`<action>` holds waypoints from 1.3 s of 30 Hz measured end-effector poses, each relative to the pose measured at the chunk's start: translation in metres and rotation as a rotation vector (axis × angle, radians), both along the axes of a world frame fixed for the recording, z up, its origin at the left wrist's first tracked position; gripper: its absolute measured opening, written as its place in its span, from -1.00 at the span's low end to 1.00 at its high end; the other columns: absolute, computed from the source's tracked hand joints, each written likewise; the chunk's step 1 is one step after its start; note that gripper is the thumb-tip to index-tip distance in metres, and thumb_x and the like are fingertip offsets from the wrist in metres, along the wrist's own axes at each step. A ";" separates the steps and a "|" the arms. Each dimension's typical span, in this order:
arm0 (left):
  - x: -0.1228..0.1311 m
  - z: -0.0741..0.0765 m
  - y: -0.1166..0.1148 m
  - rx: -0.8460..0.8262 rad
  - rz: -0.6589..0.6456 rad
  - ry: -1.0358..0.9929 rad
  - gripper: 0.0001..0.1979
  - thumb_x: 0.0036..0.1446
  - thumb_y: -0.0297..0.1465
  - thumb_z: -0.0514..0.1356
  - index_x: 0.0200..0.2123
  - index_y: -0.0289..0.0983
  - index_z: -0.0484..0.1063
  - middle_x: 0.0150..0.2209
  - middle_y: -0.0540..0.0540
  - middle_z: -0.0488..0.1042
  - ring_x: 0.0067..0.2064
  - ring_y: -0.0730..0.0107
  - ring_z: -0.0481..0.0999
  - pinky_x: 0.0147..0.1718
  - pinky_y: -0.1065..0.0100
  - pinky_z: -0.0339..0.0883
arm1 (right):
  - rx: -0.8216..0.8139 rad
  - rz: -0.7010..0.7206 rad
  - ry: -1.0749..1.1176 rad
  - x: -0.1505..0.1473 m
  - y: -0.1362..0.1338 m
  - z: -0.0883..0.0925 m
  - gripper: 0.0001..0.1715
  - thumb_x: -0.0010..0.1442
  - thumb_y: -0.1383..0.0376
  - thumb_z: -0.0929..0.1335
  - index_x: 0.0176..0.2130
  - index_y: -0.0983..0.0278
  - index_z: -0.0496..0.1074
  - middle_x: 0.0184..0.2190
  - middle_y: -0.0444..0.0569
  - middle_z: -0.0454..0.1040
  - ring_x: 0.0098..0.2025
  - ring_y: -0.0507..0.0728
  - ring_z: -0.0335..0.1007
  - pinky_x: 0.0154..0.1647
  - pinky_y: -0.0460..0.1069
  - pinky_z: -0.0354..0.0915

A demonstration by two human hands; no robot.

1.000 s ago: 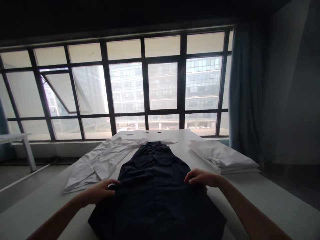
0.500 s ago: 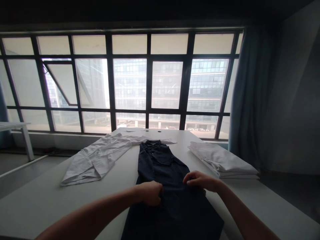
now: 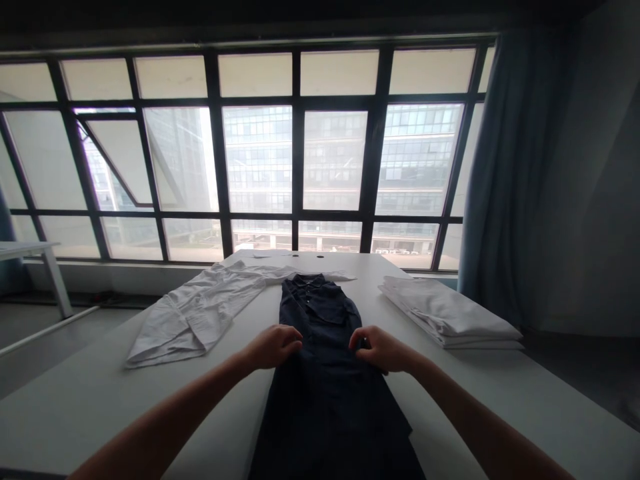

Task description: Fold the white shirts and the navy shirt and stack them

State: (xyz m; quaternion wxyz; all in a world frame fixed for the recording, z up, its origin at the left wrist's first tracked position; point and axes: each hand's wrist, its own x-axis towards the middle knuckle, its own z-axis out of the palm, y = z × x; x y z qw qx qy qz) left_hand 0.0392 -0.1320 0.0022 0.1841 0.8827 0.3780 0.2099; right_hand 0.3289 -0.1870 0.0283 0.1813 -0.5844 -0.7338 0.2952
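Observation:
A dark navy collared shirt (image 3: pixel 325 393) lies lengthwise on the white table, its buttoned collar toward the window and its lower part toward me. On its left edge, about midway along, my left hand (image 3: pixel 275 345) is closed with the fingers curled over the cloth. Across from it, my right hand (image 3: pixel 384 349) pinches the right edge, thumb and forefinger bent together. The shirt's sides are drawn in between the hands, and a sleeve seems to lie along the upper right part. My fingertips under the cloth are hidden.
Left of the dark shirt a white shirt (image 3: pixel 195 317) is spread out, one sleeve reaching behind the dark collar. A stack of folded white garments (image 3: pixel 453 310) sits on the right of the table (image 3: pixel 505 393). Another table (image 3: pixel 53 273) stands far left; windows and a curtain (image 3: pixel 505 187) lie beyond.
My left hand has moved from the middle of the dark shirt out to its left edge. My right hand has shifted slightly left and away from me. The shirt's right side has come inward.

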 end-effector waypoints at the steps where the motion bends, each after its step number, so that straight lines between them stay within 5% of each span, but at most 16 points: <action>1: -0.005 -0.004 0.008 0.082 -0.008 0.009 -0.72 0.24 -0.24 0.17 -0.10 -0.27 0.53 -0.17 -0.16 0.54 -0.14 0.20 0.51 -0.08 0.24 0.36 | 0.031 0.031 -0.054 -0.013 -0.001 0.003 -0.70 0.05 0.43 0.32 -0.17 0.33 0.49 -0.70 -0.26 0.26 -0.69 -0.04 0.21 -0.70 -0.19 0.06; 5: -0.015 -0.024 0.020 0.161 -0.103 0.053 -0.68 0.14 -0.27 0.29 -0.04 -0.22 0.50 0.02 -0.16 0.46 0.04 0.12 0.44 0.07 0.18 0.29 | 0.131 0.192 -0.195 -0.062 -0.002 0.007 -0.67 -0.01 0.48 0.36 -0.19 0.29 0.54 -0.59 -0.22 0.34 -0.60 -0.07 0.25 -0.64 -0.21 0.06; 9: -0.019 -0.032 0.017 0.149 -0.148 0.094 -0.58 0.04 -0.23 0.38 -0.03 -0.20 0.50 0.04 -0.15 0.45 0.08 0.07 0.41 0.08 0.14 0.28 | -0.177 0.389 -0.206 -0.082 0.001 -0.006 -0.57 0.13 0.33 0.39 0.02 0.27 0.45 -0.57 -0.22 0.37 -0.62 -0.02 0.31 -0.64 -0.19 0.19; 13: -0.024 -0.025 0.013 0.121 -0.140 0.143 -0.54 0.01 -0.15 0.41 -0.04 -0.19 0.52 -0.02 -0.15 0.46 0.02 0.08 0.44 0.02 0.18 0.32 | -0.242 0.407 -0.066 -0.073 0.004 -0.024 -0.55 0.25 0.08 0.35 0.02 0.29 0.40 -0.55 -0.18 0.40 -0.58 0.01 0.36 -0.64 -0.17 0.25; 18: -0.028 -0.015 0.008 0.058 -0.175 0.223 -0.47 -0.07 -0.10 0.44 -0.04 -0.18 0.53 -0.12 -0.11 0.47 -0.09 0.16 0.48 -0.13 0.30 0.35 | -0.189 0.422 0.016 -0.060 0.004 -0.034 -0.54 0.20 0.03 0.40 -0.03 0.28 0.43 -0.53 -0.19 0.39 -0.57 -0.01 0.32 -0.62 -0.17 0.22; 23: -0.032 -0.007 -0.002 -0.085 -0.210 0.322 -0.44 -0.18 -0.17 0.50 -0.08 -0.20 0.52 -0.26 -0.02 0.49 -0.25 0.29 0.48 -0.32 0.40 0.33 | -0.018 0.466 -0.001 -0.062 0.001 -0.032 -0.65 0.17 0.12 0.43 -0.14 0.31 0.52 -0.56 -0.21 0.32 -0.56 -0.06 0.19 -0.58 -0.18 0.10; 27: -0.040 0.001 -0.006 -0.257 -0.260 0.358 -0.62 -0.02 -0.52 0.36 -0.08 -0.22 0.52 -0.36 0.05 0.48 -0.35 0.42 0.46 -0.38 0.48 0.30 | 0.059 0.432 -0.030 -0.060 0.003 -0.031 -0.77 0.17 0.34 0.36 -0.17 0.31 0.55 -0.53 -0.17 0.37 -0.52 -0.04 0.20 -0.53 -0.17 0.11; 30: -0.046 0.007 -0.007 -0.210 -0.287 0.372 -0.55 -0.06 -0.69 0.28 -0.10 -0.20 0.54 -0.28 0.03 0.48 -0.28 0.42 0.46 -0.29 0.48 0.33 | 0.057 0.404 -0.040 -0.053 0.006 -0.033 -0.68 0.09 0.46 0.33 -0.15 0.31 0.55 -0.52 -0.18 0.38 -0.51 -0.04 0.22 -0.51 -0.16 0.14; 39: -0.037 0.003 -0.015 -0.175 -0.489 0.322 -0.78 -0.10 -0.59 0.42 -0.35 -0.22 0.62 -0.39 0.03 0.43 -0.40 0.50 0.40 -0.40 0.52 0.25 | 0.006 0.439 -0.101 -0.048 0.010 -0.033 -0.60 0.00 0.39 0.43 -0.10 0.25 0.56 -0.42 -0.17 0.37 -0.44 -0.01 0.28 -0.46 -0.15 0.19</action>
